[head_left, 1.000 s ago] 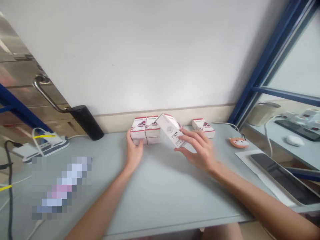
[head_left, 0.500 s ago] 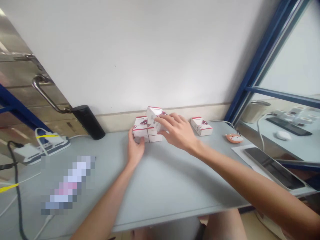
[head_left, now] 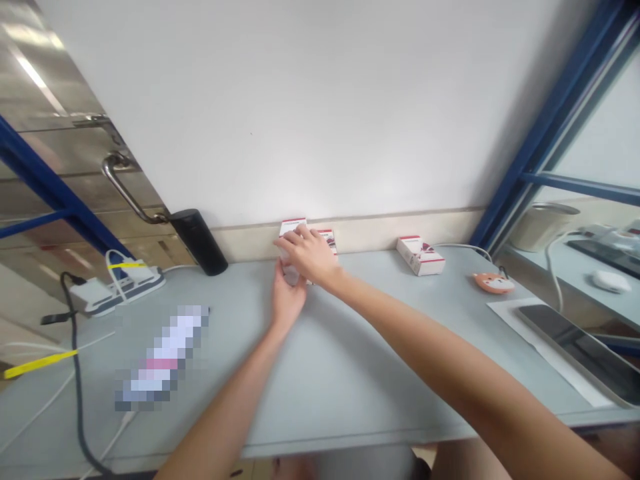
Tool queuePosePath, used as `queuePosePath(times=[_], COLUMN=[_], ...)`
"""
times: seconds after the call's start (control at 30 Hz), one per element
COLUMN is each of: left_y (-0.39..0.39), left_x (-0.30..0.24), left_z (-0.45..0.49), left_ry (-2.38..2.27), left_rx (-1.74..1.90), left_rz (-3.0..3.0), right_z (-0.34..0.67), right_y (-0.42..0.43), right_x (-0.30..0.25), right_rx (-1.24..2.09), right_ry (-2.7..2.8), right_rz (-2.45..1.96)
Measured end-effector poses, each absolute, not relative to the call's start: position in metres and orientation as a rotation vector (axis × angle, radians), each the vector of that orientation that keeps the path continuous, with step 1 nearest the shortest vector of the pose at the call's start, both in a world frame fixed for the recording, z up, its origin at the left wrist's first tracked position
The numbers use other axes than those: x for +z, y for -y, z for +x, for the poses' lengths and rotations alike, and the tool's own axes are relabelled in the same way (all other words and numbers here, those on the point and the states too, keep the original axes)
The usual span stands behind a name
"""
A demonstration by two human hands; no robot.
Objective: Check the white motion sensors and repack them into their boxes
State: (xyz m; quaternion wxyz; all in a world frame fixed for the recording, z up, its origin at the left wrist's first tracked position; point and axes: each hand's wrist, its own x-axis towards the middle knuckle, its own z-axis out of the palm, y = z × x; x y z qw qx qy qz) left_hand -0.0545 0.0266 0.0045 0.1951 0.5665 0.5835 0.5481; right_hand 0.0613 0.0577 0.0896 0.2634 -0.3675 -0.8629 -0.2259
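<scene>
My right hand (head_left: 309, 255) lies over a small white box with red trim (head_left: 292, 227), and its fingers curl down the front. My left hand (head_left: 287, 298) comes up from below and presses against the lower white part of the boxes (head_left: 291, 273). Together the hands cover most of this group. Another red-trimmed box (head_left: 327, 239) shows just behind my right wrist. A separate white box with red trim (head_left: 421, 256) lies further right on the pale grey table (head_left: 350, 373), away from both hands.
A black cylinder (head_left: 199, 241) stands at the wall to the left, beside a power strip (head_left: 117, 287) with cables. A pixelated object (head_left: 161, 357) lies at front left. To the right are an orange fox-shaped item (head_left: 493, 283) and a dark tablet (head_left: 575, 350) on white paper.
My right hand has moved left and now rests over the boxes, close to my left hand. The stacked boxes are mostly hidden. The view has swung slightly, shifting the scene right.
</scene>
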Motion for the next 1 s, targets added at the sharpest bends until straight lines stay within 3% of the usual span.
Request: queuePosePath(times=[0.17, 0.33, 0.5, 0.6, 0.87, 1.0], left_y=[-0.026, -0.025, -0.028, -0.03, -0.001, 0.021], left_x=[0.005, 0.009, 0.007, 0.006, 0.013, 0.014], left_z=[-0.056, -0.054, -0.054, -0.054, -0.026, -0.005], left_ry=[-1.642, -1.602, -1.615, -1.636, -1.816, -1.448], left_rx=[1.523, 1.549, 1.533, 1.512, 1.759, 1.68], left_rz=[1.605, 1.643, 1.656, 1.637, 1.673, 1.978], right_z=[0.063, 0.148, 0.272, 0.314, 0.317, 0.293], right_y=[-0.048, -0.031, -0.034, -0.034, -0.037, -0.031], right_x=[0.087, 0.078, 0.041, 0.019, 0.015, 0.028], right_rx=[-0.406, -0.318, -0.398, -0.204, 0.155, 0.522], right_ry=[2.249, 2.219, 1.941, 1.729, 1.468, 1.3], right_rz=[-0.998, -0.983, -1.632, -1.862, -1.763, -1.516])
